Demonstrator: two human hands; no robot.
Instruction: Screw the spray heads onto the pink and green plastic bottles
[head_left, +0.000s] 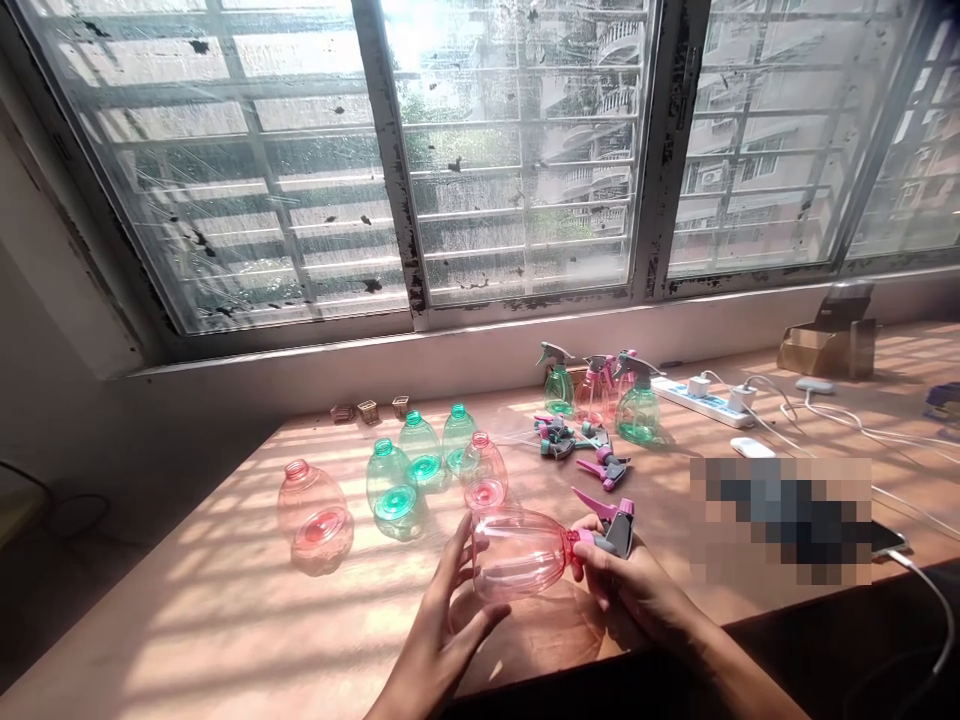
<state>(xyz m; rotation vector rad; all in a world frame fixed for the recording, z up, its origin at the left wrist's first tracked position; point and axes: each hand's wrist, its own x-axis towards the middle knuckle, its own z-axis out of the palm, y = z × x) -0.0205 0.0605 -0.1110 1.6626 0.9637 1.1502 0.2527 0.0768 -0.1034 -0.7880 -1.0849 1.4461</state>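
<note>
Pink see-through plastic bottle [519,557] sits sideways between hands, base at left, neck at right. Right hand [621,572] pinches collar of grey-and-pink spray head [619,528]. Left hand [448,615] curves round base, thumb spread; can't tell if it really grips. Weak spots imo: slick base could spin in slack left palm; collar might bind if head sits crooked. Also, standing bottle [484,470] just beyond left fingers could topple if bumped.

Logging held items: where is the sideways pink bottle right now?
In the head view, the pink bottle is at lower centre, between the left hand at its base and the right hand at its sprayer head.
</note>
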